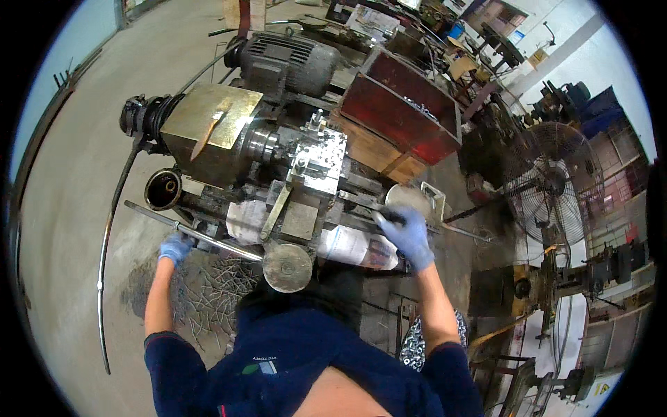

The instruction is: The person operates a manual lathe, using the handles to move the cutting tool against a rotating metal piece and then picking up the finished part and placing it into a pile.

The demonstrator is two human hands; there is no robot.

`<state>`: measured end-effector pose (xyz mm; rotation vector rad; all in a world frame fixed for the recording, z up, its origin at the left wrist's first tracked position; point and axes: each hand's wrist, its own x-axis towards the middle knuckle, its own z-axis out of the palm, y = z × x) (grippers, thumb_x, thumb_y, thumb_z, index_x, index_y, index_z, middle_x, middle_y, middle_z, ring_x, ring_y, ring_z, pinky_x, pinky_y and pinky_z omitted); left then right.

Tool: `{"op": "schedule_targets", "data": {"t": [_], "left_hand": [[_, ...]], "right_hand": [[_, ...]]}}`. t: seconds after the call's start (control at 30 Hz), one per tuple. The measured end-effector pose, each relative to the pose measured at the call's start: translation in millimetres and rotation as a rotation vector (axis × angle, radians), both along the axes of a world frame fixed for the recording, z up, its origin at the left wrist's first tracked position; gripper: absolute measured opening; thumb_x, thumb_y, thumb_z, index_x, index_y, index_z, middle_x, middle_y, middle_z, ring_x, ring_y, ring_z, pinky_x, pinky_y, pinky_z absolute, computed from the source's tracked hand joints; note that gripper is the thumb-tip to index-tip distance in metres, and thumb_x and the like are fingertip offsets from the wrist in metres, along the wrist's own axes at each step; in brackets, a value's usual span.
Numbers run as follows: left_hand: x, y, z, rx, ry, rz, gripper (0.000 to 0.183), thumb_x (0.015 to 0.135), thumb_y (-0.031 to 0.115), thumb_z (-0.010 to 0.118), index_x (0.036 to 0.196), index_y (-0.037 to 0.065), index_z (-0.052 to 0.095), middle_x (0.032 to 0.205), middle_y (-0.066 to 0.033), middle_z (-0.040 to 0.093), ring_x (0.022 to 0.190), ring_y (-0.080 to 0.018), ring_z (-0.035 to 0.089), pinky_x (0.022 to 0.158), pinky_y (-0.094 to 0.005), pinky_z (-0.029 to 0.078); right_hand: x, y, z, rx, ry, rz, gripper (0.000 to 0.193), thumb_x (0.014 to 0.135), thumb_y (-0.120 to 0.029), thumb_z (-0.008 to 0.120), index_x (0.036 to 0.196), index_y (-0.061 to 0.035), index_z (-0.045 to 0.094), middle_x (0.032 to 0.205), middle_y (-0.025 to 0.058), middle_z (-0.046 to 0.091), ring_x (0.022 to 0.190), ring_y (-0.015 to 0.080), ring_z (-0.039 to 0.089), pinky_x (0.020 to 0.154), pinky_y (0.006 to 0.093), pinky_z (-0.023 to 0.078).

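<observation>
My left hand (176, 249), in a blue glove, is closed at the front left edge of a small lathe-like machine (208, 163). What its fingers hold there is hidden. A long metal bar (191, 231) slants just above it toward a round metal disc (287, 267). My right hand (410, 238), also gloved, is at the machine's right side, its fingers curled and the thumb pointing left. Close to its fingertips ends a metal lever (358, 201); anything between the fingers is too small to make out. Between the hands are the chuck (264, 144) and a shiny metal tool block (319, 163).
A wooden-handled brush (203, 141) lies on the yellowish cover. Behind the block stands a red bin (396, 104) with small metal parts. Metal pins (219, 295) litter the floor at left. A white bag (358, 248) lies by my right hand; a large fan (552, 184) stands right.
</observation>
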<state>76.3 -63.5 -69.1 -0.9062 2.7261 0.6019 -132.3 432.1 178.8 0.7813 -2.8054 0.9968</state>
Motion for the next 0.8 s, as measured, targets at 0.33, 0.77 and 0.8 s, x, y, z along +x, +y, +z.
{"op": "schedule_targets", "data": {"t": [0.33,0.77,0.8], "left_hand": [[143,-105,179,-0.48,0.654,0.445,0.043,0.091,0.039,0.044,0.101,0.001,0.06,0.092,-0.0179,0.064,0.08,-0.0309,0.062,0.073,-0.0377,0.047],[97,30,157,-0.441,0.187,0.524,0.042,0.078,0.046,0.056,0.085,0.004,0.058,0.083,-0.0198,0.061,0.077,-0.0382,0.059,0.068,-0.0465,0.045],[99,25,155,-0.428,0.191,0.518,0.04,0.078,0.043,0.057,0.085,0.004,0.058,0.083,-0.0197,0.061,0.077,-0.0381,0.059,0.068,-0.0464,0.045]], "right_hand": [[-60,-246,18,0.713,0.202,0.443,0.048,0.069,-0.053,0.06,0.086,-0.0084,0.068,0.086,0.0144,0.065,0.087,0.0313,0.059,0.085,0.0422,0.04],[-82,-242,-23,0.435,0.192,0.438,0.045,0.066,-0.05,0.061,0.077,-0.0067,0.066,0.074,0.0158,0.064,0.074,0.0318,0.062,0.075,0.0397,0.046],[-74,-241,-12,0.476,0.15,0.426,0.045,0.067,-0.05,0.061,0.08,-0.0075,0.067,0.077,0.0151,0.065,0.075,0.0324,0.063,0.079,0.0411,0.045]]}}
